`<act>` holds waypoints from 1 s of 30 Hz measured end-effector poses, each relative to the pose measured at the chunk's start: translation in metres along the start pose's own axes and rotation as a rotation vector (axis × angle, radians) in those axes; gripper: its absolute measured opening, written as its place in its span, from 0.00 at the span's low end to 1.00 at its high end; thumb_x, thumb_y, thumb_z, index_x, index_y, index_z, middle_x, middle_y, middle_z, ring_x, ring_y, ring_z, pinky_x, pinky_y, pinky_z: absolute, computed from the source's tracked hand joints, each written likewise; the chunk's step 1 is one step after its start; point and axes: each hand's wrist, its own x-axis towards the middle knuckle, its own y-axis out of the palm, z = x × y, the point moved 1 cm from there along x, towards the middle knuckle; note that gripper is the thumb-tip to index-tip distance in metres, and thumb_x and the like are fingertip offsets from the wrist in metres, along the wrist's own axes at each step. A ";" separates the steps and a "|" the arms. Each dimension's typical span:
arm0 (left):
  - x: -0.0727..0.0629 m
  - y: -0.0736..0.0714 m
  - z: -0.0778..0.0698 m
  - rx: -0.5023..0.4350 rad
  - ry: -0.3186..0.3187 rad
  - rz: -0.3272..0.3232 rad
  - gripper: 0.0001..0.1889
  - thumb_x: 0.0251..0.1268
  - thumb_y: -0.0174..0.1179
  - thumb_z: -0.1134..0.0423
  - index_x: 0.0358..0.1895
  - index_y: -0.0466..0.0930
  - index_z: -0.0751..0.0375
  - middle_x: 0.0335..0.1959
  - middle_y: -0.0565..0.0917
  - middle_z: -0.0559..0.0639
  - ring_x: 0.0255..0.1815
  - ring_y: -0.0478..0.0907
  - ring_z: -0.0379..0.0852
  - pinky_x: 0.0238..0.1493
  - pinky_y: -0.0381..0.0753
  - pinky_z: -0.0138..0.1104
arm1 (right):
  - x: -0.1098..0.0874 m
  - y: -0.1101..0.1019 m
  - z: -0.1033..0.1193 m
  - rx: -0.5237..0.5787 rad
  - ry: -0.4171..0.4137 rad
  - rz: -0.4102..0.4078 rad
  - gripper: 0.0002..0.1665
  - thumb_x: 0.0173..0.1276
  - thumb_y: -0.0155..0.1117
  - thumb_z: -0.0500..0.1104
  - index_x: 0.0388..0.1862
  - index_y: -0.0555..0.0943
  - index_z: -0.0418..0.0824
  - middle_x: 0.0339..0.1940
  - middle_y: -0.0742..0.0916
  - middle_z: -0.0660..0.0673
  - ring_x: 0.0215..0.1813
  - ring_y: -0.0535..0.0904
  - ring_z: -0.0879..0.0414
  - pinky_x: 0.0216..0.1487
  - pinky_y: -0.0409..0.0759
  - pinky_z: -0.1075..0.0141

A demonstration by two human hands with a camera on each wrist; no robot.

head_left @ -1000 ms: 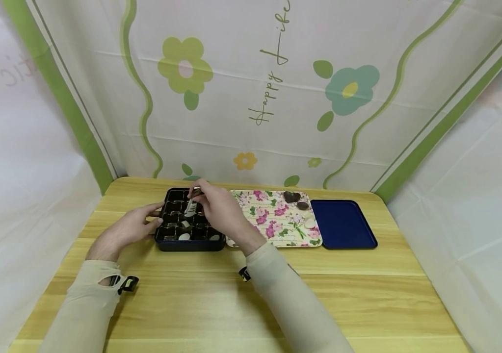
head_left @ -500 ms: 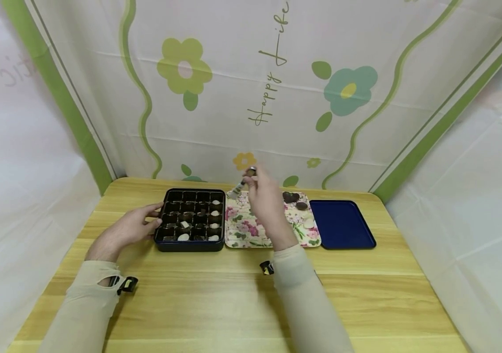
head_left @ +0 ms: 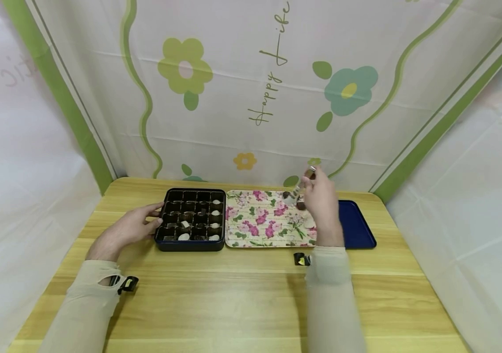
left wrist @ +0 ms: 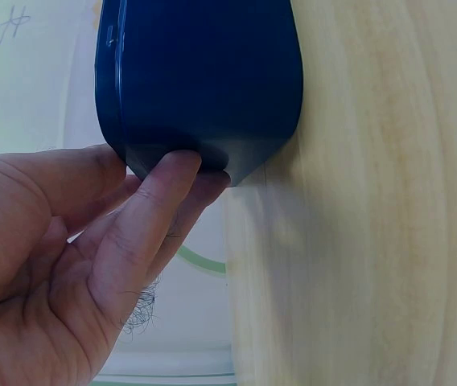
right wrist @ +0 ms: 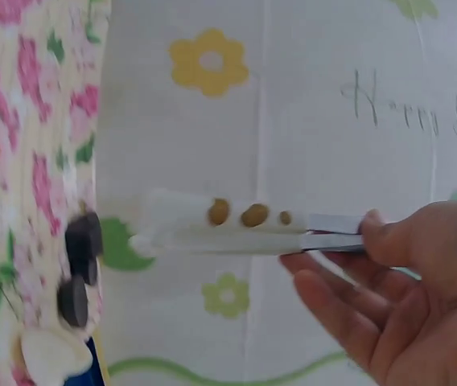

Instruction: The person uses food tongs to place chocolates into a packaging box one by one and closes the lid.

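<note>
My right hand (head_left: 323,203) holds a pair of small tongs (right wrist: 249,223) with pale tips pierced by oval holes, nothing showing between them. In the head view the tips hang over the far right of a floral tray (head_left: 242,240), overlapping dark chocolates (head_left: 301,206). A white chocolate (right wrist: 53,355) lies nearer on that tray. On the left stands a dark blue tin (head_left: 191,246) divided into small compartments, several holding white or dark chocolates. My left hand (head_left: 129,226) touches its left side; in the left wrist view the fingertips (left wrist: 182,163) rest against the tin's rounded corner.
A flat blue lid (head_left: 357,225) lies right of the floral tray, partly behind my right forearm. All stand towards the far edge of a wooden table (head_left: 215,299). Printed white curtains (head_left: 233,88) hang behind and on both sides.
My right hand has moved with the tongs from above the tin, across the floral tray, to the chocolates at its far right. My left hand stays at the tin.
</note>
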 end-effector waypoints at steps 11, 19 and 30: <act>0.000 0.000 -0.001 0.017 0.009 -0.015 0.35 0.93 0.60 0.66 0.91 0.61 0.76 0.76 0.80 0.87 0.58 0.95 0.66 0.60 0.97 0.59 | -0.004 -0.040 -0.032 -0.132 0.186 0.156 0.23 1.01 0.49 0.47 0.79 0.74 0.33 0.76 0.86 0.25 0.76 0.84 0.24 0.75 0.84 0.28; 0.000 0.000 -0.001 0.013 0.007 -0.009 0.35 0.93 0.60 0.66 0.92 0.61 0.76 0.77 0.80 0.87 0.56 0.95 0.63 0.59 0.98 0.57 | -0.003 -0.028 -0.043 -0.131 0.163 0.215 0.22 1.00 0.51 0.45 0.77 0.77 0.32 0.74 0.86 0.24 0.75 0.86 0.25 0.75 0.87 0.31; -0.001 -0.001 -0.002 0.007 0.009 -0.002 0.35 0.93 0.60 0.66 0.91 0.60 0.77 0.77 0.79 0.87 0.55 0.96 0.63 0.58 0.98 0.56 | 0.002 -0.023 -0.043 -0.154 0.077 0.265 0.23 1.00 0.52 0.44 0.82 0.75 0.33 0.77 0.85 0.25 0.77 0.84 0.25 0.80 0.83 0.29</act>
